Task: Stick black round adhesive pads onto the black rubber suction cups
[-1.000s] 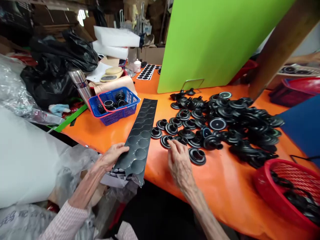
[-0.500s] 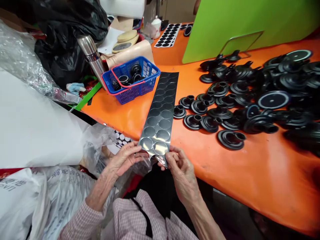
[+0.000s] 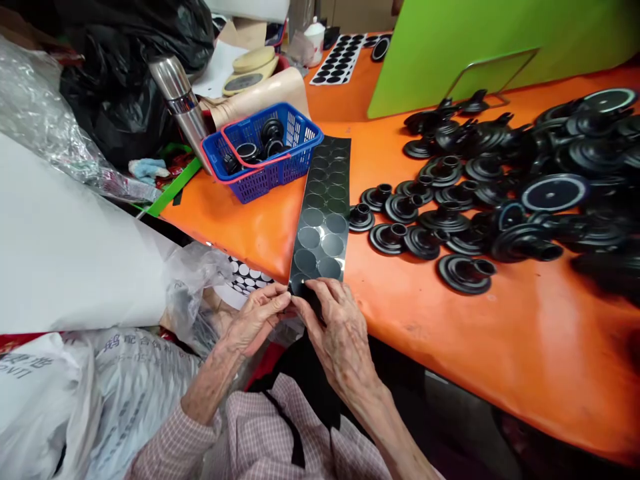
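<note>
**View from the head, looking down on an orange table (image 3: 500,347).** A long dark sheet (image 3: 323,200) of round discs lies flat on the table. It runs from just beside the blue basket (image 3: 295,160) to the near edge, where both hands meet it.

- **Left hand (image 3: 255,317):** thumb and forefinger are closed in a pinch on the sheet's near left corner, the other fingers curled.
- **Right hand (image 3: 337,333):** the fingers are bent, with their tips pressed on top of the sheet's near end and touching the left fingertips. The thumb is hidden, so a grip cannot be confirmed.

Right of the sheet, black round parts (image 3: 450,220) stand singly just beside it and heap up farther right. The basket holds a few such parts.

Behind stand a green board (image 3: 450,53), upright on the table, a steel flask (image 3: 177,97) leaning left of the basket, and a black bag (image 3: 125,73). A far sheet (image 3: 343,60) of dark discs lies by the board.
</note>
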`<state>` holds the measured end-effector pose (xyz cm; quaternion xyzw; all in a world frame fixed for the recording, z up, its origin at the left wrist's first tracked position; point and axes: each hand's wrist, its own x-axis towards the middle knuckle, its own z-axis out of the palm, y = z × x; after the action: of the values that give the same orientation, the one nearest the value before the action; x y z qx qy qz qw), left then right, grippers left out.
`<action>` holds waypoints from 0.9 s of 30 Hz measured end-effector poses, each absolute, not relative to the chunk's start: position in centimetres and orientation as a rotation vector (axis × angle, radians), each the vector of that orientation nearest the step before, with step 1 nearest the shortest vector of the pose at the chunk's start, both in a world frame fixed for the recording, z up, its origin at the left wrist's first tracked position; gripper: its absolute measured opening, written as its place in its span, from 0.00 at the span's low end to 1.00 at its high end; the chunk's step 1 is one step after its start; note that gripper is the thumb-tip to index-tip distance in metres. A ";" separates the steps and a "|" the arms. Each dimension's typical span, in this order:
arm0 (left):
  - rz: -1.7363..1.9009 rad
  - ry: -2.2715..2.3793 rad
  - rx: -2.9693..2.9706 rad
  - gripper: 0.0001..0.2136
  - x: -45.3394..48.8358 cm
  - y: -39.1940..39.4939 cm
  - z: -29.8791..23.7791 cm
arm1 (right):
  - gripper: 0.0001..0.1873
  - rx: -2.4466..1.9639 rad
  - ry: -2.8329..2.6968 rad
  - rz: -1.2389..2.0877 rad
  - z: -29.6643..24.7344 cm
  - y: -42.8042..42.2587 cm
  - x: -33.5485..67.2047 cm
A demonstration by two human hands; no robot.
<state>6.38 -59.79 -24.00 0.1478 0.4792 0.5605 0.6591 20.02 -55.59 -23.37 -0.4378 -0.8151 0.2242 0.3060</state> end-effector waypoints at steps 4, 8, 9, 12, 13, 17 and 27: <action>1.241 1.167 0.380 0.12 6.7 -59.6 -23.8 | 0.10 -1.169 -2.209 0.502 -23.7 -55.7 19.7; 1.189 1.287 0.476 0.12 6.5 -59.6 -23.8 | 0.10 -1.114 -2.156 0.473 -24.1 -55.5 20.0; 1.152 1.322 0.511 0.12 6.3 -59.7 -23.7 | 0.10 -1.126 -2.083 0.497 -24.0 -55.2 20.3; 1.042 1.663 0.735 0.12 5.7 -60.0 -23.0 | 0.10 -1.198 -1.862 0.524 -23.6 -54.6 21.7; 1.038 1.840 0.840 0.12 5.6 -60.0 -22.5 | 0.10 -1.201 -1.834 0.504 -23.4 -54.5 22.1; 1.012 1.845 1.000 0.14 6.1 -58.8 -20.1 | 0.13 -1.031 -1.894 0.434 -23.0 -55.5 22.4; 0.706 1.518 1.244 0.11 10.0 -51.8 -17.5 | 0.14 -1.207 -1.122 1.191 -22.1 -53.5 24.8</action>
<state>9.98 -51.80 -17.48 0.5151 0.6288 0.2924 0.5038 24.79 -53.50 -22.09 -0.5048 -0.4694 0.4979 0.5262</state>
